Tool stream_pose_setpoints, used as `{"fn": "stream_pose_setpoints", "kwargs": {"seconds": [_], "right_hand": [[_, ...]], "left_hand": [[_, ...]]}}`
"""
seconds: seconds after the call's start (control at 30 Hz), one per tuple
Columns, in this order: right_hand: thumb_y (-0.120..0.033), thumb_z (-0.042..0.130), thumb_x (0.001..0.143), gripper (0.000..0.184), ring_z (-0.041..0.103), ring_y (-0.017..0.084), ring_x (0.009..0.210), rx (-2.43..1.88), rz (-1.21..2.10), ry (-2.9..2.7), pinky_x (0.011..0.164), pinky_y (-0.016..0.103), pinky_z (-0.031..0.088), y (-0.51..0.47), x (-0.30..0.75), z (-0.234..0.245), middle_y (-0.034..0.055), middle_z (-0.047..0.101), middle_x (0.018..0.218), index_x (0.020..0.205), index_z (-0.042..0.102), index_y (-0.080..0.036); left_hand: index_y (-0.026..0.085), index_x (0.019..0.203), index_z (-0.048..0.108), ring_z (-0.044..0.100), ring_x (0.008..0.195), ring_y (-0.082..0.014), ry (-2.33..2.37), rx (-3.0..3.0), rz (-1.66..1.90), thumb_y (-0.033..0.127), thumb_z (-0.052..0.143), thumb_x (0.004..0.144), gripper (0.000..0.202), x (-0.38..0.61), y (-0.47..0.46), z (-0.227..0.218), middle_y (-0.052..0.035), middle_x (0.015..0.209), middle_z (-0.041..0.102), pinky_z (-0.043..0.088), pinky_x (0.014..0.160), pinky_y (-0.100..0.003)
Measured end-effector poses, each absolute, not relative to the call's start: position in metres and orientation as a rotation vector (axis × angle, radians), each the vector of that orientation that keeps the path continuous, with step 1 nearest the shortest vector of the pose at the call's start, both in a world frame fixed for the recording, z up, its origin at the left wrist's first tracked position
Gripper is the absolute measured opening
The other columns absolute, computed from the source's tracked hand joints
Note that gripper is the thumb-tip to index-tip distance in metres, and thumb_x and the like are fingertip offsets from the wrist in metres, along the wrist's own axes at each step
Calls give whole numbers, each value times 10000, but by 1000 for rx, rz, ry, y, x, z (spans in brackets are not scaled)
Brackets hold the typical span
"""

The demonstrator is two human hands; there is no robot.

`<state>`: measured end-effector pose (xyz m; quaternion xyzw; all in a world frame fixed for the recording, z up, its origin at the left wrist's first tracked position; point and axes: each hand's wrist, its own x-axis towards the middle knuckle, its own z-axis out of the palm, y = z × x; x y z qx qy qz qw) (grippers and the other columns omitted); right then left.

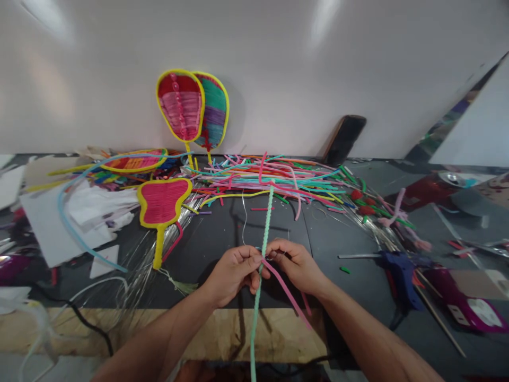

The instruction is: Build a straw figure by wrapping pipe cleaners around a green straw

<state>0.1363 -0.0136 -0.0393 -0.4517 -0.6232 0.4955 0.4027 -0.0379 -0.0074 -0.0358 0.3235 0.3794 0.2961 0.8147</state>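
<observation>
Both hands meet at the middle of the work surface around a long mint-green pipe cleaner stem (268, 217), whose upper part looks twisted and whose lower end runs down toward me. My left hand (239, 269) is closed, thumb and fingers pinching the stem and the end of a pink pipe cleaner (287, 292). My right hand (295, 263) pinches at the same spot from the other side, fingers closed by the pink strand. The pink pipe cleaner trails down to the right. A thin wire (244, 217) loops above my left hand.
A pink fan with yellow rim (164, 204) lies left; two more fans (181, 106) lean against the wall. Behind my hands is a pile of coloured pipe cleaners (254, 178). A phone (345, 139) leans at the back right. A blue glue gun (401, 278) lies right.
</observation>
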Motion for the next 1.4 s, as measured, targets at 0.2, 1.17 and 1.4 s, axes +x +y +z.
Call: {"fn": "stream_pose_setpoints", "kwargs": {"seconds": [0.2, 1.17, 1.4], "right_hand": [[-249, 528, 842, 145, 629, 141, 782, -1274, 1196, -1581, 744, 253, 480, -16, 134, -38, 14, 692, 834, 894, 654, -199], [-215, 522, 875, 108, 444, 172, 734, -1105, -246, -2627, 646, 328, 261, -11, 135, 6, 18, 621, 731, 815, 610, -196], [-178, 581, 823, 108, 437, 184, 770, -1182, -307, -2671, 654, 343, 223, 0, 122, 21, 23, 635, 700, 723, 610, -201]], "left_hand": [[131, 756, 550, 510, 394, -49, 867, 746, 717, 354, 657, 769, 248, -40, -3, -34, -21, 635, 661, 415, 385, -152], [157, 680, 533, 467, 358, -68, 972, 1149, 637, 455, 573, 780, 318, -37, -6, -31, 48, 454, 522, 384, 389, -172], [161, 682, 509, 449, 357, -47, 955, 1119, 713, 367, 588, 761, 234, -39, -9, -28, 23, 580, 596, 354, 364, -160]]}}
